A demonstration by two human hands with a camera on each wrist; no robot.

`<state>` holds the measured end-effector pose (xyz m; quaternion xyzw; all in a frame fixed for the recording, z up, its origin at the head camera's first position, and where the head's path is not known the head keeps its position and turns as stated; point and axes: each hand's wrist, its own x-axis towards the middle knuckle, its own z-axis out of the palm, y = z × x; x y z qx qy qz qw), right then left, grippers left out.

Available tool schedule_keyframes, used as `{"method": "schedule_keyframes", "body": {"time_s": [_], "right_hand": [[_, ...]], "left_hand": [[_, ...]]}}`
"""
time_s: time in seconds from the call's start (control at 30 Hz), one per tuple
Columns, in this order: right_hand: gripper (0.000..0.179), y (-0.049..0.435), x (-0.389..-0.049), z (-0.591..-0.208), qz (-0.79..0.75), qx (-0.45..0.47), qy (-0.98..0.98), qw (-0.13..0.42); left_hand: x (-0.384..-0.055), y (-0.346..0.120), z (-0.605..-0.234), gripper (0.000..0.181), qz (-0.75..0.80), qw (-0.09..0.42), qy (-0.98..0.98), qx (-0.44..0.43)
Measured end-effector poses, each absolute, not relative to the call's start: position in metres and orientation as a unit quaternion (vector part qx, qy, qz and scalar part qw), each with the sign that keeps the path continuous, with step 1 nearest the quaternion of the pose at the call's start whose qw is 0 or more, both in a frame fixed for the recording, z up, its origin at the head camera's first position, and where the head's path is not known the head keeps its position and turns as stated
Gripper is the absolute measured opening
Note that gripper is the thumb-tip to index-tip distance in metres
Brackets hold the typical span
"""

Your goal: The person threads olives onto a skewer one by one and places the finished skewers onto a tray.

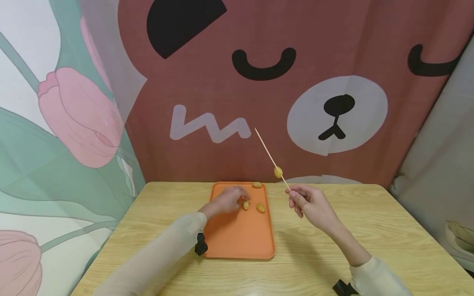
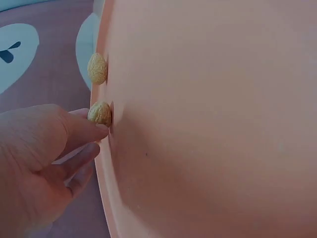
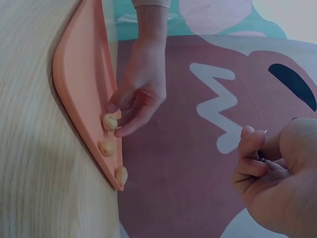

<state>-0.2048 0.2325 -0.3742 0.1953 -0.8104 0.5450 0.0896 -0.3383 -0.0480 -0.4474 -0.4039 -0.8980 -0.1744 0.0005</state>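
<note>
My right hand [image 1: 312, 205] holds a thin wooden skewer [image 1: 264, 146] by its lower end, the point slanting up and left. One small yellow, wrinkled oval fruit [image 1: 278, 172] is threaded partway along it, above the fingers. Over the orange tray [image 1: 240, 242], my left hand [image 1: 229, 200] pinches another such fruit [image 2: 100, 114] between thumb and fingertips, low at the tray's surface. A second loose fruit [image 1: 261, 208] lies to its right on the tray, and a third fruit [image 1: 256, 185] sits by the far rim. In the right wrist view, the right hand's fingers [image 3: 252, 148] curl, hiding most of the skewer.
The tray lies on a light wood-grain table [image 1: 333, 246], its far rim close to the table's back edge. Behind hangs a brown curtain [image 1: 207, 86] with a bear face; a flower-patterned cloth [image 1: 74, 119] hangs at left. Each wrist bears a black device [image 1: 200, 245].
</note>
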Motion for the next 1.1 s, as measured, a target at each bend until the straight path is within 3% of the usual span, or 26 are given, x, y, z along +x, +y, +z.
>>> {"method": "schedule_keyframes", "body": {"time_s": [0.47,0.9,1.1], "right_hand": [[0.024,0.237,-0.205,-0.374,0.54,0.191,-0.814,0.095],[0.024,0.24,-0.205,-0.376,0.535,0.19,-0.817,0.102],[0.024,0.238,-0.204,-0.375,0.537,0.187,-0.817,0.097]], "left_hand": [[-0.337,-0.052,-0.45,0.026,-0.153,0.009,-0.904,-0.4],[-0.326,-0.071,-0.447,0.016,-0.298,-0.004,-0.893,-0.338],[-0.317,-0.085,-0.446,0.019,-0.363,0.005,-0.873,-0.327]]}}
